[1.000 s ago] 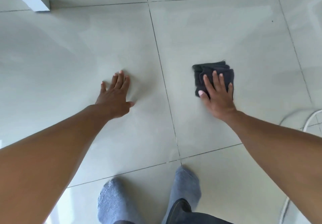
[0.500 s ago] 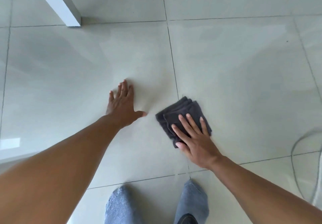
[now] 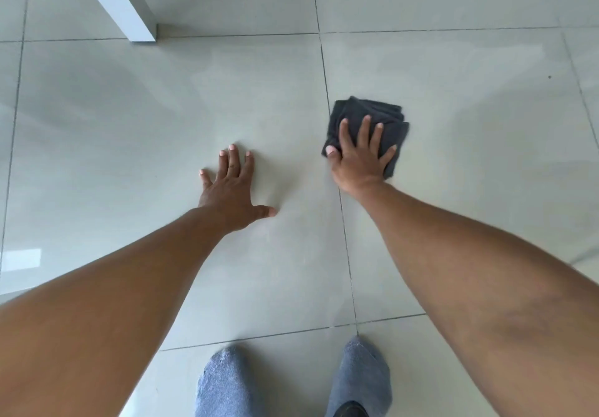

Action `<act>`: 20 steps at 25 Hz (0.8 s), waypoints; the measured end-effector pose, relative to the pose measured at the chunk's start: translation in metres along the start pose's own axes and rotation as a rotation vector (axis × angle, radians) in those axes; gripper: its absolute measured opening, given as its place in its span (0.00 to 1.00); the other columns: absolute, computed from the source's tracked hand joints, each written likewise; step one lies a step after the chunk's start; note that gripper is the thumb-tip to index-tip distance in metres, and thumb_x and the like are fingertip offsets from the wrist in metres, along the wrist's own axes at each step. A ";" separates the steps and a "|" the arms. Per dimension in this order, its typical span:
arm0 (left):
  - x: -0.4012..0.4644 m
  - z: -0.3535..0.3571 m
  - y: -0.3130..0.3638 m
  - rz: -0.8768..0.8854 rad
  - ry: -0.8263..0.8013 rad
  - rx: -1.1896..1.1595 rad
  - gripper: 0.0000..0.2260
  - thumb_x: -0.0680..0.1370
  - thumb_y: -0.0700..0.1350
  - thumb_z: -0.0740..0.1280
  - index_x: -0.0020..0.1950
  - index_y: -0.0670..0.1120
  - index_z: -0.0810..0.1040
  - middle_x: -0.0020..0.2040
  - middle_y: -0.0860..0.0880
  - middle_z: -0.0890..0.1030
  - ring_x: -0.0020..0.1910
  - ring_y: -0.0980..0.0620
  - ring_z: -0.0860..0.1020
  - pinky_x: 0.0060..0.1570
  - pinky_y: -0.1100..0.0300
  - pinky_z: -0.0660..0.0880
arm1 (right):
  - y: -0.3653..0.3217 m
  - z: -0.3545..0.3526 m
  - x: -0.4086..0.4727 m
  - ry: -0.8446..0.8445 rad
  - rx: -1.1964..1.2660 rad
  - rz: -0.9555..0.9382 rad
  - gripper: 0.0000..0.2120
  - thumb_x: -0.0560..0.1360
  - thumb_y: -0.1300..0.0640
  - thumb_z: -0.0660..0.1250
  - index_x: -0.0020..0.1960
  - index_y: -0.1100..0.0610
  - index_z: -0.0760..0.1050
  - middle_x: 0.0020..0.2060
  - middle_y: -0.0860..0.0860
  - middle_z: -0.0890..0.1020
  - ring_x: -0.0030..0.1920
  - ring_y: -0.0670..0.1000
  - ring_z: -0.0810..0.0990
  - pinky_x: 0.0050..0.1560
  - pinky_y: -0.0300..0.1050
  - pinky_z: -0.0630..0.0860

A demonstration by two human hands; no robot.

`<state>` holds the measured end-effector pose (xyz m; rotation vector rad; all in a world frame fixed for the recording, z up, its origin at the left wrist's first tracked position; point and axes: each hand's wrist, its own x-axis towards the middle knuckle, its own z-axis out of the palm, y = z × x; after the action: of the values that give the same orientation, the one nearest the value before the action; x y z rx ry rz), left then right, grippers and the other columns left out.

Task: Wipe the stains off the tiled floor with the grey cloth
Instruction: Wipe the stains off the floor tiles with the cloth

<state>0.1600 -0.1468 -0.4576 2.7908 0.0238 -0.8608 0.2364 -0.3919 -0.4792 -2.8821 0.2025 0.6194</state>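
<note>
Grey cloth (image 3: 366, 124), folded thick, right of centre in the frame, just right of the grout line (image 3: 327, 72), pinned flat to the tiled floor (image 3: 470, 163) under the right hand (image 3: 359, 157). Fingers (image 3: 363, 128) spread wide over the cloth, pressing rather than gripping. Left hand (image 3: 231, 189) flat on bare tile at mid-frame, fingers splayed wide, holding nothing, bearing weight.

Risks from here: loose upper folds bunching or sliding out from under the palm on a fast stroke; glossy tile perhaps damp, so a slip of the bracing palm or of the socked feet (image 3: 356, 374) at the bottom edge; cloth edge catching in the grout.

Hard to make out: the stains themselves, possibly faint smears lost in glare. Small dark speck (image 3: 549, 76) at upper right, nature unclear. Cloth's underside hidden. White post (image 3: 123, 4) at upper left cut off by the frame.
</note>
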 end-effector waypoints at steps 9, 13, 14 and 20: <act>-0.001 -0.005 0.006 -0.013 -0.035 0.032 0.58 0.68 0.70 0.70 0.81 0.47 0.37 0.80 0.42 0.32 0.80 0.43 0.34 0.74 0.31 0.47 | -0.014 0.043 -0.081 -0.033 -0.055 -0.254 0.31 0.82 0.37 0.48 0.81 0.42 0.43 0.82 0.54 0.36 0.80 0.59 0.32 0.74 0.74 0.34; 0.001 -0.003 0.006 -0.011 -0.038 0.055 0.57 0.68 0.71 0.68 0.81 0.47 0.35 0.80 0.41 0.32 0.79 0.42 0.34 0.74 0.31 0.48 | -0.015 0.043 -0.080 -0.042 -0.052 -0.257 0.31 0.82 0.37 0.47 0.81 0.43 0.42 0.82 0.54 0.35 0.80 0.59 0.31 0.73 0.75 0.33; 0.001 -0.003 0.006 -0.012 -0.043 0.059 0.57 0.69 0.71 0.68 0.81 0.47 0.35 0.80 0.41 0.31 0.79 0.42 0.34 0.74 0.31 0.48 | -0.016 0.042 -0.079 -0.045 -0.051 -0.257 0.32 0.82 0.37 0.48 0.81 0.43 0.42 0.82 0.54 0.34 0.80 0.59 0.30 0.73 0.75 0.33; 0.002 -0.004 0.009 -0.020 -0.055 0.066 0.58 0.68 0.70 0.68 0.81 0.46 0.35 0.80 0.41 0.32 0.79 0.42 0.34 0.74 0.31 0.48 | -0.029 0.031 -0.064 -0.092 -0.063 -0.264 0.34 0.81 0.37 0.50 0.82 0.44 0.40 0.81 0.54 0.33 0.79 0.60 0.29 0.73 0.76 0.33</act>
<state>0.1649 -0.1546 -0.4535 2.8311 0.0138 -0.9603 0.1713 -0.3507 -0.4757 -2.8609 -0.2102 0.7149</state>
